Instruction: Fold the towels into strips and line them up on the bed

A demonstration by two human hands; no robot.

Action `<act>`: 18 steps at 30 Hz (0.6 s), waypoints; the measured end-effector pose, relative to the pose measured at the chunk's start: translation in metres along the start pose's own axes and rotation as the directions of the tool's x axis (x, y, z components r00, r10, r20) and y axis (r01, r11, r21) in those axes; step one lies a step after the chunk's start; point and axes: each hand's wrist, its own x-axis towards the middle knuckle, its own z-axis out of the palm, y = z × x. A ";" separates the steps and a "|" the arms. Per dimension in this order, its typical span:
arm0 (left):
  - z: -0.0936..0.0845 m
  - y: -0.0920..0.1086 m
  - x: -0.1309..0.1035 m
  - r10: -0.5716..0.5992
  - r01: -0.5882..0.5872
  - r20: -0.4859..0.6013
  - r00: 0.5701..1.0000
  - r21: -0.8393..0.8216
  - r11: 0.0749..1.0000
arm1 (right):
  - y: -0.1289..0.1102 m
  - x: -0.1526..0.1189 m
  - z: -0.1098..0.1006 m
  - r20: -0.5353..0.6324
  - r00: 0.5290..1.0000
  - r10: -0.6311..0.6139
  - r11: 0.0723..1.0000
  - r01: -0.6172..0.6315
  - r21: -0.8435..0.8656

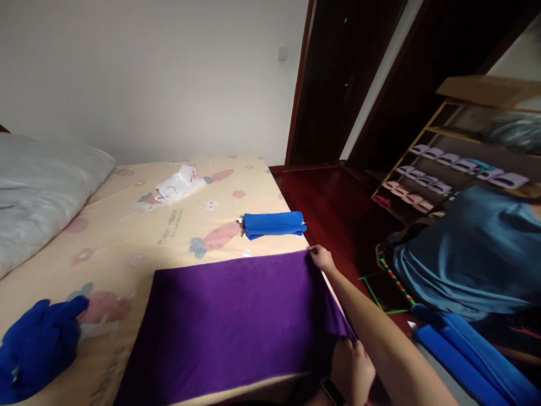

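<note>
A purple towel [236, 321] lies spread on the bed, roughly flat, with its right edge drawn taut and lifted slightly. My right hand [322, 258] pinches its far right corner at the side of the bed. Closer to me, my left hand [354, 365], with a dark band on the wrist, is closed on the near part of the same right edge. Just beyond the towel sits a folded blue towel [274, 224] with white tags. A crumpled blue cloth [42, 344] is at the near left.
On the patterned bed sheet [203, 225] are a white plastic bag [180, 185] and a grey pillow [46, 186]. To the right, a shoe rack [439, 135] holds several slippers. Blue-grey shiny fabric [469, 259] and folded blue cloths [469, 358] are beside the bed.
</note>
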 end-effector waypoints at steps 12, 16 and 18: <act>-0.083 -0.020 -0.089 -0.374 0.341 -0.020 0.927 -0.363 0.867 | -0.075 -0.006 0.006 0.157 0.982 -0.105 0.992 0.092 0.088; -0.122 -0.048 -0.150 -0.562 0.369 -0.204 0.802 -0.570 0.734 | -0.139 -0.023 0.046 0.351 0.893 -0.281 0.958 0.242 0.151; -0.139 -0.064 -0.179 -0.648 0.345 -0.307 0.697 -0.648 0.679 | -0.174 -0.036 0.072 0.421 0.826 -0.374 0.927 0.335 0.167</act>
